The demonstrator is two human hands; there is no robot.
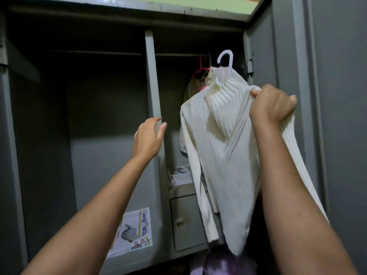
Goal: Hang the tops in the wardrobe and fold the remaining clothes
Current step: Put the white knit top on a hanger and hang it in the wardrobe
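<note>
Sweater (224, 139): white, ribbed, already on white hanger (225, 64); held up in front of right compartment of wardrobe (151, 80), not yet on rail (178, 54).
Hanger hook: free in the air, below and a little right of the rail, touching nothing as far as visible.
Right hand (272, 104): closed tight around the sweater shoulder, carrying garment and hanger together.
Left hand (149, 135): holding nothing, fingers loosely spread, near the middle post, maybe touching it, cannot tell.
Done: one garment (193, 86) on pink hanger (201, 66) hanging already from the rail, just behind the sweater.
In hand: probably lifting the hook onto the rail, beside the pink hanger.
Left: hooking this top; pink-purple clothes (220, 262) at the bottom edge, waiting perhaps for hanging or folding; no folded pile visible.
Progress: early to middle, as a judgement only.
</note>
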